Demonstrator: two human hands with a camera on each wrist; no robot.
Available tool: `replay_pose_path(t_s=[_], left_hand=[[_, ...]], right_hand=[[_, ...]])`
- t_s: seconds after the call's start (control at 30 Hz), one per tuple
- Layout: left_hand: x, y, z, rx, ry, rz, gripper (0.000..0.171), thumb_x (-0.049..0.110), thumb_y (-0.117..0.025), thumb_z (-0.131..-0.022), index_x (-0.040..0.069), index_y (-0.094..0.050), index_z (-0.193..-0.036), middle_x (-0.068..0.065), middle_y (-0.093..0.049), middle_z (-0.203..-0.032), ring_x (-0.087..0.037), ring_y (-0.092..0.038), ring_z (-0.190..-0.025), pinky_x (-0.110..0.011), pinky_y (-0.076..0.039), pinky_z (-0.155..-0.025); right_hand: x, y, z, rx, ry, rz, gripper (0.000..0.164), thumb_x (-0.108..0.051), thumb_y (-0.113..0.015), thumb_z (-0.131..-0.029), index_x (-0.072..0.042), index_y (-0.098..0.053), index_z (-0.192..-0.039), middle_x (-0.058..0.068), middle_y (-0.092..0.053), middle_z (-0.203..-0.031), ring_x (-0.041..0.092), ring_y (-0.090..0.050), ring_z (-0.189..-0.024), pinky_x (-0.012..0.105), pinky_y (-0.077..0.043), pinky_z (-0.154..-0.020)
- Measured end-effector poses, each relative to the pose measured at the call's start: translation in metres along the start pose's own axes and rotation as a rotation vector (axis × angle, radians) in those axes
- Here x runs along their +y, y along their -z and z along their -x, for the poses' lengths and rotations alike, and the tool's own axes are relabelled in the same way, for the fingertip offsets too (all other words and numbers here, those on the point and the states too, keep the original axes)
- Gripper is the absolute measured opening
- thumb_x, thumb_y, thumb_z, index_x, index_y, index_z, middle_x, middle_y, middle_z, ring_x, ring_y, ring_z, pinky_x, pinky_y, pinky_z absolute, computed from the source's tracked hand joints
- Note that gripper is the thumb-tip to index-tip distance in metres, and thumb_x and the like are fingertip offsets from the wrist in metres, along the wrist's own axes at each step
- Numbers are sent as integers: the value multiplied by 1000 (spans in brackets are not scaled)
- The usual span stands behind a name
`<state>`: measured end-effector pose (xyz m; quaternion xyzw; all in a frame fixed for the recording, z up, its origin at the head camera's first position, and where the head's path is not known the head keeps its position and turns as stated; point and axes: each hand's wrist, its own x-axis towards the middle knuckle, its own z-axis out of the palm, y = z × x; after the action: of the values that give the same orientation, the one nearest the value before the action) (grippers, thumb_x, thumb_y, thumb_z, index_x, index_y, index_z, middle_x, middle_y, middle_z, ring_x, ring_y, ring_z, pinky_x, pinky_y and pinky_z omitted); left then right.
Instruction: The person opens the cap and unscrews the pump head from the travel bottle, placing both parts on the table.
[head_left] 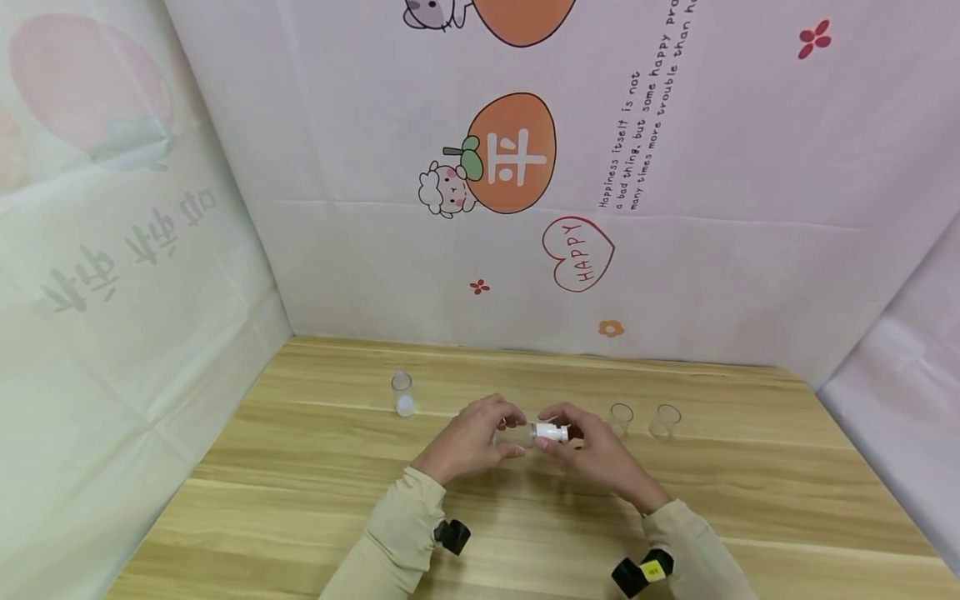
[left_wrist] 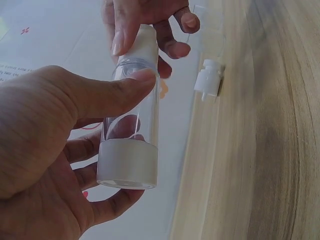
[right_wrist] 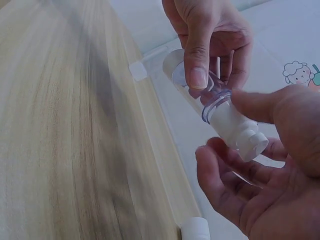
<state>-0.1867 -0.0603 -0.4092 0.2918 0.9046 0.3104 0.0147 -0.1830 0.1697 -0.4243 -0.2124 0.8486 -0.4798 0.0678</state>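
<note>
My left hand (head_left: 468,437) holds a clear cylindrical bottle (left_wrist: 129,162) with a white base, thumb on one side and fingers round the other. The bottle lies nearly sideways in the head view. At its mouth sits a white pump top (right_wrist: 231,124), which my right hand (head_left: 596,454) pinches between thumb and fingers. The pump top's lower end is in or against the bottle's clear collar; how firmly it is seated I cannot tell. Both hands are above the wooden table.
Another clear bottle (head_left: 402,392) with a white part stands at the back left of the table (head_left: 300,467). Two clear caps (head_left: 664,422) are right of my right hand. A separate white pump top (left_wrist: 209,80) rests on the table near them. A printed cloth (head_left: 375,267) hangs behind.
</note>
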Motion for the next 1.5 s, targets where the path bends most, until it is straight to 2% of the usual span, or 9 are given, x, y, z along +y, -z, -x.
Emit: replay_pose_path(t_s=[0.1,0.2,0.37,0.47,0.7,0.97,1.13,1.33,1.5], left_hand=[[0,0,0,2,2,0,36,23,-79,-91,8,-69,-121,-1,-64,-113,-19,-61,-103,-30,-52,-89],[-1,0,0,5,1,2,35,22,-80,-90,7,-69,-120,-1,-64,-112,-19,-61,-103,-30,-52,-89],[-2,-1,0,13,-3,-4,35,22,-80,-90,7,-69,-120,0,-64,-113,-18,-61,-103,-29,-52,-89],[-2,-1,0,17,-8,-6,35,23,-79,-91,8,-69,-121,0,-64,-113,-18,-62,-104,-29,-52,-90],[-2,-1,0,18,-10,7,35,22,-79,-91,8,-68,-122,-1,-64,-114,-18,-61,-104,-29,-53,-89],[-3,-1,-1,4,11,37,35,21,-78,-92,7,-68,-122,-4,-63,-113,-19,-61,-101,-30,-53,-87],[-4,-1,0,3,25,46,35,21,-78,-92,7,-68,-122,-4,-64,-113,-18,-60,-100,-30,-53,-86],[-8,0,2,19,42,52,34,22,-79,-91,9,-69,-121,-3,-64,-112,-18,-61,-98,-30,-53,-84],[-11,4,6,33,50,55,34,24,-78,-92,9,-69,-122,-3,-65,-114,-19,-62,-99,-30,-53,-84]], right_hand=[[-1,0,0,2,-15,38,49,-36,-71,-97,-4,-59,-132,6,-67,-107,21,-62,-85,30,-51,-65],[-3,-2,-1,-4,-77,13,50,-41,-64,-100,-2,-60,-131,10,-69,-103,24,-63,-82,33,-54,-63],[-4,-4,-4,-8,-171,-95,51,-48,-54,-104,0,-66,-114,17,-69,-89,30,-67,-77,44,-58,-59],[-5,-4,-5,-5,-196,-122,51,-49,-52,-104,-1,-68,-106,18,-69,-86,31,-67,-76,45,-58,-59],[-6,-3,-3,-3,-109,-154,32,-32,-64,-102,-2,-67,-114,20,-66,-93,38,-65,-84,46,-59,-62],[-3,-1,-2,32,50,-94,21,-7,-73,-94,-8,-65,-114,10,-65,-108,23,-62,-92,34,-57,-72],[-2,1,0,65,107,-57,21,-5,-74,-93,-8,-65,-112,8,-65,-107,22,-60,-90,34,-54,-74],[0,5,3,111,109,-42,24,-3,-74,-92,-7,-64,-113,9,-65,-105,21,-59,-86,32,-55,-68],[2,5,0,173,74,41,29,0,-76,-89,-7,-65,-115,9,-67,-105,20,-59,-85,28,-54,-68]])
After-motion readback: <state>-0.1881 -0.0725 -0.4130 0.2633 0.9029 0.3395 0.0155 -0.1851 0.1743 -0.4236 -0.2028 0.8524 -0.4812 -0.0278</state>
